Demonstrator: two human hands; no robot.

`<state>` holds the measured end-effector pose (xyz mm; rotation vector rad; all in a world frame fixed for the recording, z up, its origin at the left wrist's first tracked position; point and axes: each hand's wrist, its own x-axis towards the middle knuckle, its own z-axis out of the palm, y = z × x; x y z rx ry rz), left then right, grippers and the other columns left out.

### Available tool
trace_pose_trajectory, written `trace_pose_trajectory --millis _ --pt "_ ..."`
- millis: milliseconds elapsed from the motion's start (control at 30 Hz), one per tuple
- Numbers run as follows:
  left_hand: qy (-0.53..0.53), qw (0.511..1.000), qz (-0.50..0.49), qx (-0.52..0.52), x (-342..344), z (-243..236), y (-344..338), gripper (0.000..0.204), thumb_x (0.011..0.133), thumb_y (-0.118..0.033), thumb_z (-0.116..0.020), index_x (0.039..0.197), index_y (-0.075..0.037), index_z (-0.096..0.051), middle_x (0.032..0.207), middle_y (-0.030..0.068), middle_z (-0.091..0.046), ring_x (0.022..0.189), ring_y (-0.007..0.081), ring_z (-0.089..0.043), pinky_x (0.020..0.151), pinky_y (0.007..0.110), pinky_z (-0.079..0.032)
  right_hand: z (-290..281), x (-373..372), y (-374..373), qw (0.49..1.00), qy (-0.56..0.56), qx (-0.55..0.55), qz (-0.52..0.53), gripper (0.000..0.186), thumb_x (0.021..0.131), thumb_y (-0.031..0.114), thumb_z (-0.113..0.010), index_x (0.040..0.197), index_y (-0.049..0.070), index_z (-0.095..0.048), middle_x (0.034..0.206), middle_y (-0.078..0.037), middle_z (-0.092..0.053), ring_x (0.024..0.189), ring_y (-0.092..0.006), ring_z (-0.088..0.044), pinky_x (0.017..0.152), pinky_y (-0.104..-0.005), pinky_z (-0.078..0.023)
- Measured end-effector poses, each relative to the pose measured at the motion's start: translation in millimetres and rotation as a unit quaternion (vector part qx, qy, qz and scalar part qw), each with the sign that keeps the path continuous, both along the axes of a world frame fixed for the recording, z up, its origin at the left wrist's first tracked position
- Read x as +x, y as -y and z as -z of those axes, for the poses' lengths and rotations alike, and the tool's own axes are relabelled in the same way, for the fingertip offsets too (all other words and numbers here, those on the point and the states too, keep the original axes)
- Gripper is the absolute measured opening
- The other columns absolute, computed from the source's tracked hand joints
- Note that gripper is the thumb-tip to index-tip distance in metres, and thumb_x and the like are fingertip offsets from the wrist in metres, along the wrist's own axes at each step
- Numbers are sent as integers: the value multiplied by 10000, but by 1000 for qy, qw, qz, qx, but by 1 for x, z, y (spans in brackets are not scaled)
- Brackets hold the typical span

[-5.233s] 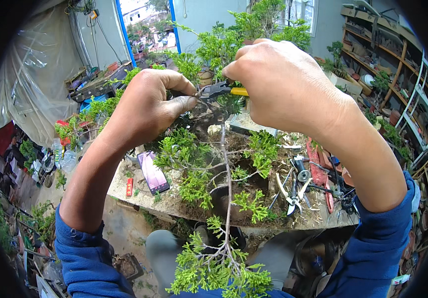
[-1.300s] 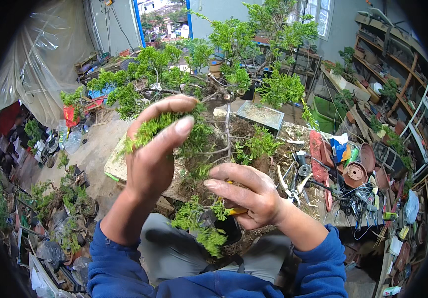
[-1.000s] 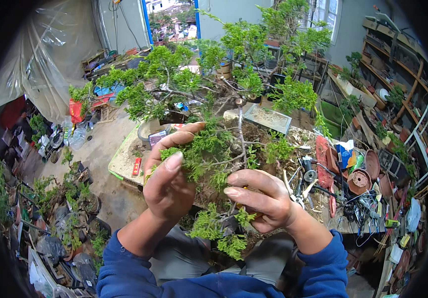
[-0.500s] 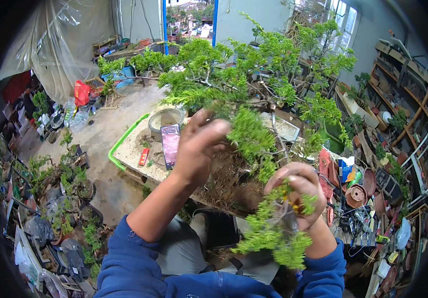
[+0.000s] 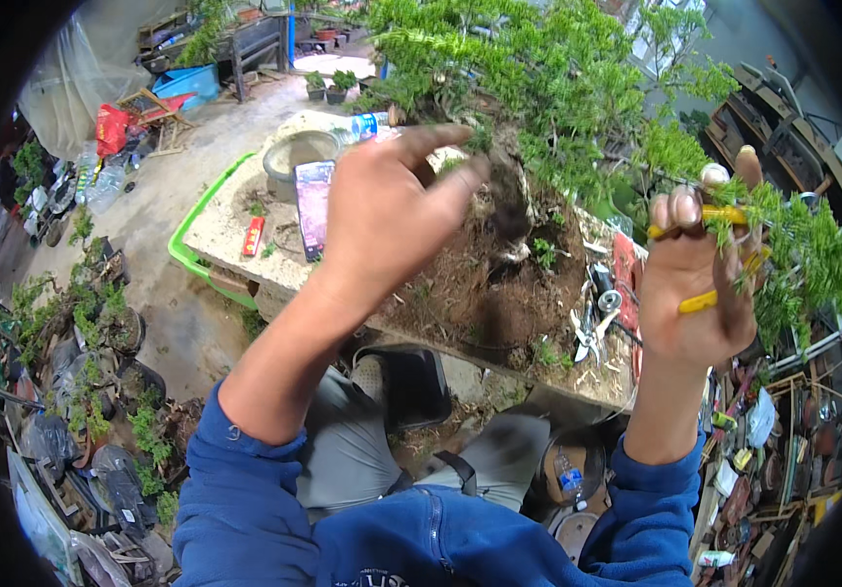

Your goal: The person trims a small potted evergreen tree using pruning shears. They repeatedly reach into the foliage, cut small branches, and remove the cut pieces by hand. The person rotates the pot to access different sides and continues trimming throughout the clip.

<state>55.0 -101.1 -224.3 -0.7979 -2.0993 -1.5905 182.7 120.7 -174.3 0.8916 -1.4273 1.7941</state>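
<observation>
A bushy green conifer (image 5: 558, 108) with a thick brown trunk (image 5: 511, 196) rises from dark soil (image 5: 460, 303) on the table. My left hand (image 5: 392, 210) is raised in front of the trunk, thumb and forefinger apart, and nothing shows between them. At the right, my right hand (image 5: 695, 293) is closed round a hand tool with yellow handles (image 5: 701, 301). Foliage hides the tool's working end, so its exact kind cannot be told. A leafy green sprig (image 5: 807, 249) hangs right beside this hand; whether the fingers grip it too is unclear.
On the table lie a phone (image 5: 312, 210), a red packet (image 5: 253, 237), a round grey pot (image 5: 296, 155) and open metal pliers (image 5: 591, 335). A green rim (image 5: 186, 230) edges its left. Below stands a black bin (image 5: 406, 386). Potted plants (image 5: 108, 323) crowd the left floor.
My right hand has risen from low front to the far right, with the yellow-handled tool. My left hand stays raised near the tree. The view has shifted, showing more soil and trunk.
</observation>
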Motion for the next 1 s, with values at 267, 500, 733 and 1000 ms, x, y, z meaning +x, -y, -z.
trace_pose_trajectory --millis 267,500,733,1000 --pt "-154 977 -147 -20 -55 -39 13 241 824 -128 -766 1015 19 -759 1003 207 -744 901 297 -696 825 381 -548 7 4 9 1000 28 -6 13 891 888 316 -733 1587 -6 -285 1368 -93 -512 1065 -212 -505 950 -394 -370" --pt "-67 987 -135 -54 -46 -39 9 222 817 -123 -774 982 22 -742 1090 222 -723 1066 284 -651 920 377 -508 26 5 -4 999 8 -24 -35 845 884 287 -776 1578 54 -352 1354 -71 -538 1046 -214 -549 914 -378 -406" --pt "76 927 116 349 20 2 -12 257 874 -87 -716 1108 14 -686 1084 116 -674 891 177 -653 865 313 -535 65 3 7 985 77 -150 -15 472 957 91 -668 1410 47 -542 1225 -114 -631 1055 -263 -600 965 -448 -488" --pt "292 792 365 392 2 -19 -49 606 888 -33 -662 1396 102 -360 1141 141 -589 1056 243 -621 1006 392 -509 88 -9 -6 957 190 -197 100 340 943 -30 -650 1274 -20 -576 1158 -128 -631 1019 -278 -627 904 -437 -531"
